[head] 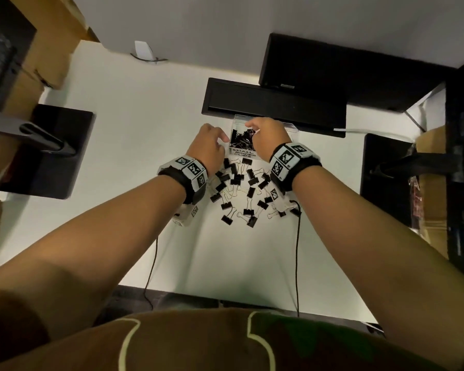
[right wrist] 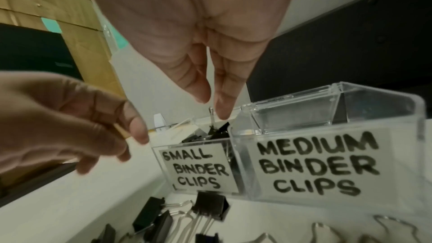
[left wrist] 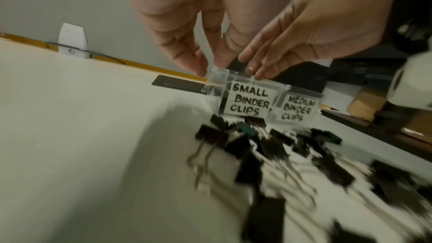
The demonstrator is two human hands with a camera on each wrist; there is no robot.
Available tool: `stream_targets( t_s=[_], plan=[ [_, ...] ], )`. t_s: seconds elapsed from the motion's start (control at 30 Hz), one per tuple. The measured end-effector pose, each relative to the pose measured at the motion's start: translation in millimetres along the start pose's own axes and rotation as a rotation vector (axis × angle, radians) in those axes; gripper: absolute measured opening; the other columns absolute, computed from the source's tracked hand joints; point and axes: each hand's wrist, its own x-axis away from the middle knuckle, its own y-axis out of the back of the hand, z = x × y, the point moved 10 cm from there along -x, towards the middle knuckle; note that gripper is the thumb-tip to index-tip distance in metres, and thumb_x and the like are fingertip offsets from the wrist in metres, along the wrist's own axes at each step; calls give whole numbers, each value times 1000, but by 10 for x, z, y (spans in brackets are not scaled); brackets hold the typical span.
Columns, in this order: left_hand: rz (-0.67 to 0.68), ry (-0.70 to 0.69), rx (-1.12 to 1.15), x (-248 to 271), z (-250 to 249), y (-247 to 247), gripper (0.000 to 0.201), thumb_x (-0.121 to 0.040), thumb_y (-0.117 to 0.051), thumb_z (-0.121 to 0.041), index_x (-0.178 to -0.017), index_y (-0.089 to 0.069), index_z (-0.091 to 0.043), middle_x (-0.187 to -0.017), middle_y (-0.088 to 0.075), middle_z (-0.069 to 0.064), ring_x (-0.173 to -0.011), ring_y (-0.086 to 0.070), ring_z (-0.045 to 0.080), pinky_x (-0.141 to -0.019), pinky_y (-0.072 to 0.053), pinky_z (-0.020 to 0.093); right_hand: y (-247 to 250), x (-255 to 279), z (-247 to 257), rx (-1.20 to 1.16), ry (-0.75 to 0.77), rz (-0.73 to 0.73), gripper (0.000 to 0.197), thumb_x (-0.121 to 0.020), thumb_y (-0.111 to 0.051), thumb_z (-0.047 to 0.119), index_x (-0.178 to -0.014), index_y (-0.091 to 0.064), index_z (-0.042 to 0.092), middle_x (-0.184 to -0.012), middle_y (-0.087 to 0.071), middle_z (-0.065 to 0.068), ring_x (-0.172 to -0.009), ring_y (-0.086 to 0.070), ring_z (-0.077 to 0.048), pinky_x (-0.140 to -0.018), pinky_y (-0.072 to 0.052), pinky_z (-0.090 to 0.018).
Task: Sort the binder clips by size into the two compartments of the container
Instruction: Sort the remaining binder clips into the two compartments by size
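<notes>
The container [right wrist: 327, 163] is clear hard plastic, a squared box with sharp edges and glossy walls, split by a see-through divider into two compartments side by side, its long side running left to right in front of the person. Each front wall carries a white paper label hand-lettered in thick black marker: "SMALL BINDER CLIPS" [right wrist: 198, 168] on the left half, "MEDIUM BINDER CLIPS" [right wrist: 318, 165] on the right. The small compartment holds a heap of black clips [head: 241, 139], one thin wire handle standing up out of it; the medium compartment looks bare through its walls, with a clear hinged lid raised behind it. On the matte white table [head: 134, 162], just in front of the box, lies a loose pile of binder clips [head: 239, 194], black folded-metal bodies with silvery looped wire handles, pointing every which way, some overlapping. The right hand [head: 268, 137] hangs over the small compartment, fingers [right wrist: 224, 99] straight and pointing down, close together, tips just above the heap; I cannot tell whether they touch the upright wire. The left hand [head: 206, 145] is just beside the box's left end, fingers loosely curled, holding nothing I can make out. Both wrists wear bands with black-and-white square markers. A flat black bar [head: 273, 105] lies behind the box.
</notes>
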Motion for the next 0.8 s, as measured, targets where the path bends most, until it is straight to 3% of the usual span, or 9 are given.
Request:
stream_targets(
  t_s=[0.07, 0.13, 0.23, 0.4, 0.57, 0.7, 0.8],
  plan=[
    [52, -9, -24, 149, 62, -80, 16, -88, -50, -5, -98, -59, -14, -110, -49, 6, -87, -56, 18, -82, -46, 27, 66, 115, 23, -18, 36, -78, 41, -89, -41, -2, -121, -60, 15, -127, -56, -8, -111, -57, -23, -95, -49, -33],
    [145, -28, -62, 335, 107, -214, 11, -87, -53, -7, -94, -59, -13, -104, -52, 4, -88, -55, 18, -83, -45, 26, -4, 288, 12, -27, 67, -76, 34, -91, -39, 1, -113, -64, 13, -125, -58, -9, -107, -59, -21, -93, -51, -32],
    [268, -110, -125, 618, 116, -422, 15, -85, -56, -7, -96, -65, -13, -101, -56, 3, -90, -58, 19, -85, -48, 28, -351, 599, -99, 10, 86, 75, 28, -93, -43, 5, -109, -65, 12, -127, -58, -11, -110, -60, -21, -88, -50, -24],
    [391, -269, -243, 935, 88, -728, 27, -88, -55, -9, -113, -64, -11, -112, -58, 7, -102, -57, 23, -85, -47, 31, -819, 919, -362, 182, 102, 198, 29, -89, -53, 7, -117, -59, 12, -122, -48, -5, -112, -49, -22, -93, -47, -37],
    [421, -299, -284, 1009, 84, -810, 31, -89, -55, -13, -119, -62, -12, -114, -55, 8, -103, -57, 25, -85, -49, 32, -836, 917, -360, 185, 131, 119, 21, -90, -52, 2, -110, -58, 3, -122, -45, -7, -111, -47, -20, -85, -45, -27],
    [445, -374, -328, 1095, 28, -825, 34, -88, -54, -14, -122, -59, -12, -113, -52, 9, -102, -54, 24, -82, -50, 32, -847, 885, -357, 195, 132, 121, 27, -85, -46, -9, -107, -58, 0, -120, -47, -9, -111, -47, -23, -84, -43, -27],
    [464, -385, -351, 1130, 11, -864, 33, -88, -56, -13, -121, -58, -10, -114, -51, 11, -103, -53, 25, -82, -48, 33, -844, 907, -358, 173, 144, 115, 26, -84, -49, -6, -106, -59, 2, -117, -48, -9, -108, -48, -24, -83, -47, -32]
  ],
)
